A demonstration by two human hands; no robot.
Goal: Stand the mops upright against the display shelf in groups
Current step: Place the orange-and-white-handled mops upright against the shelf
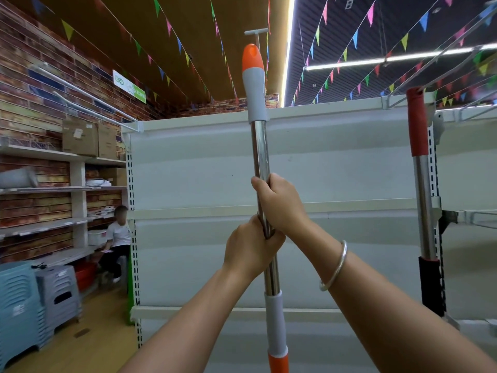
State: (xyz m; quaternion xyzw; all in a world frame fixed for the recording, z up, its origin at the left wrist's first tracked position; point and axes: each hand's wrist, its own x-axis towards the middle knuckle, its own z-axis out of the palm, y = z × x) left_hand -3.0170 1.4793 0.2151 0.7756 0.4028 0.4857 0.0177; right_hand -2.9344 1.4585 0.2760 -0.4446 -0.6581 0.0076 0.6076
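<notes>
Two hands grip my orange-tipped mop (258, 146) upright at frame centre: right hand (278, 203) above, left hand (248, 247) below, fingers curled round its shaft; display shelf (336, 168) behind; red-handled mop (419, 168) leans at right.

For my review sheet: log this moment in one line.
both hands grip orange-tipped mop upright | red-handled mop leaning on display shelf

2 mops (260, 146) (422, 200), 2 hands (251, 249) (279, 204), 1 display shelf (204, 168), 2 stool stacks (18, 302) (60, 292), 2 cardboard boxes (80, 137) (107, 141)
</notes>
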